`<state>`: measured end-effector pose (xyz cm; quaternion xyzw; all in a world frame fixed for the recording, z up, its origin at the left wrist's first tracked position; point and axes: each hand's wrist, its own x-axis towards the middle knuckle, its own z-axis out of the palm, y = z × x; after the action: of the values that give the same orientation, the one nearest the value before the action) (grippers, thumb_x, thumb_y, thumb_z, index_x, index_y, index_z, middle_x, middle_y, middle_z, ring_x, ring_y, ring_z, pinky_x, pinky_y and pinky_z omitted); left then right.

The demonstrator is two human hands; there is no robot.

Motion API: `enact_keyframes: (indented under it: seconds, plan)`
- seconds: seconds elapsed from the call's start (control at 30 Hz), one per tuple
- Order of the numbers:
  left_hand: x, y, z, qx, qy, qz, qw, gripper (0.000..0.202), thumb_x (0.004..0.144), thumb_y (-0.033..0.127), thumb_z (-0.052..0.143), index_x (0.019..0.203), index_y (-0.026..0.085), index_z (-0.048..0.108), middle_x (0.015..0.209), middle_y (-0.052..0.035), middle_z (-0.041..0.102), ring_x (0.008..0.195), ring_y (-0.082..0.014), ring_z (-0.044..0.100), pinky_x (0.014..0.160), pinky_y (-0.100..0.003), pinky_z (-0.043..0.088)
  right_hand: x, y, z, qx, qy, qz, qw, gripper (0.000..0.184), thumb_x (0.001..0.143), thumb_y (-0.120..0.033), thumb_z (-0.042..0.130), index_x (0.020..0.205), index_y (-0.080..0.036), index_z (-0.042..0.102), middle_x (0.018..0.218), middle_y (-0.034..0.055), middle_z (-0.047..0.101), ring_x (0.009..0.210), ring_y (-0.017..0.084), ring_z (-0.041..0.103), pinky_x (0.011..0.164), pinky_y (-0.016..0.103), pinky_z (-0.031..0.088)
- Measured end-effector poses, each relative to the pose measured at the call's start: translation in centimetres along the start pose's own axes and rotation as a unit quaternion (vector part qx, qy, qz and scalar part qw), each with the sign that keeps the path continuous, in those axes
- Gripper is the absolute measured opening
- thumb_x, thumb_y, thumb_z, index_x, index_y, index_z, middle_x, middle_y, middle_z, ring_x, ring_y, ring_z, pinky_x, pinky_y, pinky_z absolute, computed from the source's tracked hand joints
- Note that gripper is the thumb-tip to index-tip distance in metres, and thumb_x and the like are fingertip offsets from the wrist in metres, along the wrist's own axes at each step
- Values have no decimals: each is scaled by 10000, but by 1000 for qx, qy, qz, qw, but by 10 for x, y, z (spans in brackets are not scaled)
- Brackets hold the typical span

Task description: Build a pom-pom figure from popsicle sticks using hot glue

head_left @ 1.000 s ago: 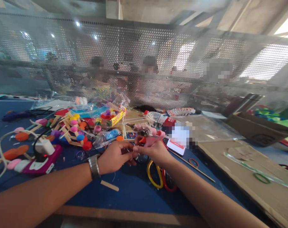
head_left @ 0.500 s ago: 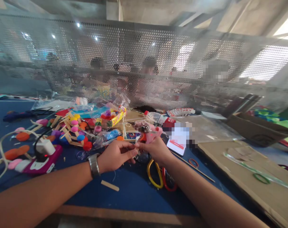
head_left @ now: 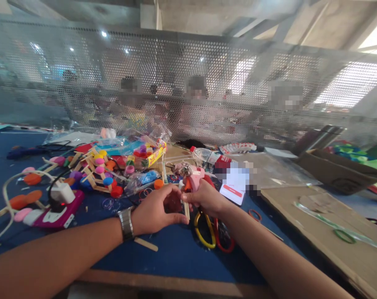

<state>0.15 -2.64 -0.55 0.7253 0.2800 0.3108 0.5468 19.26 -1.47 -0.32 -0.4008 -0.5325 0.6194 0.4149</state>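
Small pale wooden craft sticks stand between my hands above the blue table. My left hand, with a metal watch on its wrist, curves round them, its thumb at their lower end and its fingers near their top. My right hand is closed at their upper end, thumb pressed down. A pink glue gun with an orange part shows right behind my right hand; whether that hand also touches it, I cannot tell. Scissors with yellow and red handles lie below my right wrist. A loose craft stick lies below my left hand.
Stick pieces with coloured caps are heaped at left beside a magenta power strip with a white cable. A phone, a bottle and cardboard lie at right. People sit behind a perforated metal screen.
My left hand has opened from a tight pinch into a wider curve, thumb lower. The sticks between my hands now show. My right hand has shifted slightly right and down.
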Motion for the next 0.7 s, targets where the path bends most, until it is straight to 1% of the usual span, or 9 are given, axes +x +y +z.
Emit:
enact_keyframes:
  seconds: [0.07, 0.17, 0.23, 0.37, 0.47, 0.57, 0.7]
  plan:
    - [1, -1, 0, -9, 10, 4, 1000, 543, 718, 381, 871, 1097, 187, 535, 948, -55, 708, 832, -192, 668, 789, -331, 535, 1, 3, 1, 2, 18, -2, 1000, 485, 430, -434, 975, 559, -165, 592, 400, -63, 522, 361, 69, 413, 369, 215, 346]
    - [1, -3, -2, -13, 2, -1, 1000, 655, 728, 336, 865, 1261, 187, 514, 977, -64, 708, 870, -204, 678, 808, -340, 543, 4, 7, -1, -3, 33, -1, 999, 496, 424, -475, 966, 531, -162, 596, 380, -46, 518, 352, 71, 405, 359, 218, 311]
    - [1, -3, -3, -6, 1, -4, 1000, 659, 750, 325, 847, 1306, 180, 525, 1007, -78, 709, 882, -208, 680, 812, -341, 543, 6, 9, -2, -4, 41, -3, 999, 486, 431, -461, 965, 529, -162, 595, 379, -44, 519, 352, 69, 404, 360, 215, 307]
    - [1, -2, -3, -6, 1, -3, 1000, 639, 769, 341, 824, 1317, 172, 540, 1049, -97, 715, 918, -225, 685, 839, -358, 544, 6, 9, -2, 4, 56, -4, 998, 469, 435, -421, 968, 542, -175, 584, 346, -82, 455, 344, 67, 390, 372, 216, 336]
    - [1, -1, -3, -1, 1, -2, 1000, 634, 763, 344, 828, 1303, 172, 545, 1021, -90, 720, 901, -223, 684, 836, -359, 541, 5, 7, 1, 9, 67, -9, 998, 480, 415, -431, 969, 534, -176, 579, 352, -78, 465, 342, 66, 379, 364, 218, 312]
    - [2, 1, -3, 1, 0, -5, 1000, 614, 757, 333, 831, 1278, 166, 553, 1003, -85, 718, 872, -211, 676, 822, -350, 541, 4, 3, 4, 18, 74, -11, 997, 479, 406, -438, 971, 527, -177, 589, 347, -80, 452, 353, 73, 390, 375, 223, 327]
    - [2, 4, -3, 3, -2, -5, 1000, 583, 745, 295, 831, 1248, 168, 565, 971, -61, 705, 847, -192, 665, 822, -337, 546, 3, 1, 3, 3, 77, -4, 997, 483, 396, -446, 976, 505, -169, 596, 380, -51, 510, 367, 73, 403, 377, 225, 327]
